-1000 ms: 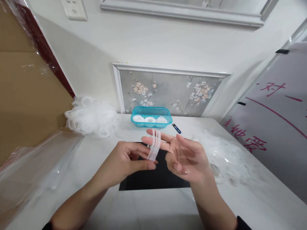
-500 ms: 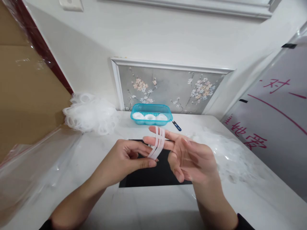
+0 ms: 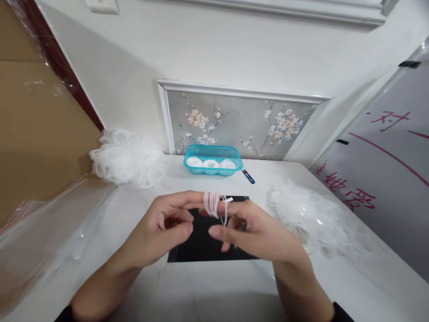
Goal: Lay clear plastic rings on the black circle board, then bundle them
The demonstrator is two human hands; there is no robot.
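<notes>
Several loops of a white band (image 3: pixel 212 205) hang between my hands above the black mat (image 3: pixel 209 243), with a short end sticking out at the right. My left hand (image 3: pixel 170 219) reaches into the loops with its stretched index finger, while its thumb stands apart and the other fingers curl. Fingers of my right hand (image 3: pixel 254 228) pass through the loops from the other side, and one looser loop sits around them. The right thumb points left below the band, touching nothing I can make out. Blurring hides exactly how the fingertips meet inside the loops.
A blue plastic basket (image 3: pixel 213 170) with white rolls stands at the back, with thread snips (image 3: pixel 248 176) beside it. Piles of white translucent loops lie at the left (image 3: pixel 129 158) and right (image 3: pixel 311 219). Cardboard (image 3: pixel 43 125) borders the left side, a whiteboard (image 3: pixel 385 147) the right.
The left thumb has come off the band, and the left index finger now reaches into the loops. My right hand has turned palm down, its thumb swinging left. The loops sit slightly lower.
</notes>
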